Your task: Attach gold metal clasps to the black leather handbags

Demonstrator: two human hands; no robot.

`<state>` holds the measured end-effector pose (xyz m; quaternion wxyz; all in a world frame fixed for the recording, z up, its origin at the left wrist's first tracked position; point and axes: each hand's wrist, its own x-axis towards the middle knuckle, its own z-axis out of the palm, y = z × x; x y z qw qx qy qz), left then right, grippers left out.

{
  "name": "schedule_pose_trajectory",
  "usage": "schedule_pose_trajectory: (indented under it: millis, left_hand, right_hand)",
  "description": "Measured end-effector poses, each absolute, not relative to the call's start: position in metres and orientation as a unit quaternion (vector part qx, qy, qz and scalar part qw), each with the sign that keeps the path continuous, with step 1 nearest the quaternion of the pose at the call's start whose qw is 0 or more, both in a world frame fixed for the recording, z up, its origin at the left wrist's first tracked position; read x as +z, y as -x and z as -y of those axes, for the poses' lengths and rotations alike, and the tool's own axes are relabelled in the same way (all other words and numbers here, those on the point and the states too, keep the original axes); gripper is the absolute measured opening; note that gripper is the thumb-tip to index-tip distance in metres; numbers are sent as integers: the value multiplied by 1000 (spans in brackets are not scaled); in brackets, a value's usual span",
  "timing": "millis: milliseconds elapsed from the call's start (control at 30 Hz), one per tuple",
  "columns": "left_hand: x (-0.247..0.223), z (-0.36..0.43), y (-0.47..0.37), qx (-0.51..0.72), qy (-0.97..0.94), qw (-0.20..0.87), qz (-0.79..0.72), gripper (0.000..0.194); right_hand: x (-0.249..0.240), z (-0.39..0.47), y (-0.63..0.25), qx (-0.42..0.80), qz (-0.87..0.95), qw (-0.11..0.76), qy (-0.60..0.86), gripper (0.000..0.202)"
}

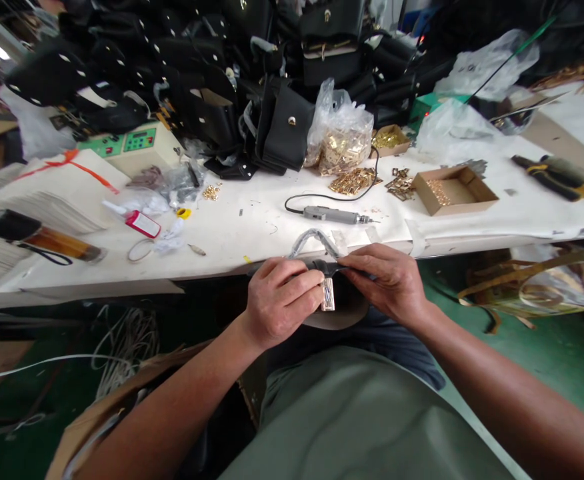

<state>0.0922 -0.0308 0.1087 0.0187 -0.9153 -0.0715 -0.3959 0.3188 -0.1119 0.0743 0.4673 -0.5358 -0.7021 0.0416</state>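
- Hands meet just below the table edge point(122, 283), over the lap.
- Left hand point(279, 300): fingers curled shut around a dark strap point(333, 268), thumb side pressing a small gold clasp point(327, 294) that hangs under the strap.
- Right hand point(389, 280): fingertips pinch the same strap from the other side; nothing else in it.
- Strap sits between both hands, touching the table edge; a clear-wrapped handle point(312, 239) loops up just behind it. A dark rounded piece shows under the hands, mostly hidden.
- Risk, as judged: clasp is held by one thumb only, with no support under it. A slip of the pinch could drop it to the green floor point(547, 353), where loose cords and scrap lie.
- Risk: strap looks twisted between the two grips; uneven pull could seat the clasp crooked or scuff its plating.
- Risk: rotary tool point(335, 215) lies near, tip toward the right hand, cord trailing; a snagged cord could drag it off.
- Containers: open box point(455, 190) holds a few gold pieces, mostly bare bottom.
- Small box point(389, 139) farther back, full of gold hardware.
- Clear bag point(339, 133) packed with gold fittings, open at top; loose gold parts point(355, 180) spilled in front of it.
- Behind: pile of black bags point(282, 127); control unit point(132, 143) at left; pliers point(555, 177) at far right.
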Motion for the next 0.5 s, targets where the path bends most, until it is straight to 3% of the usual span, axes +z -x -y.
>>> schedule_pose_trajectory:
  millis: [333, 500]
  left_hand:
    - [121, 27, -99, -406, 908, 17, 107, 23]
    - [119, 1, -106, -364, 921, 79, 117, 21]
  right_hand:
    - [83, 111, -318, 10, 693, 485, 534, 14]
    - [93, 105, -327, 39, 717, 443, 537, 17]
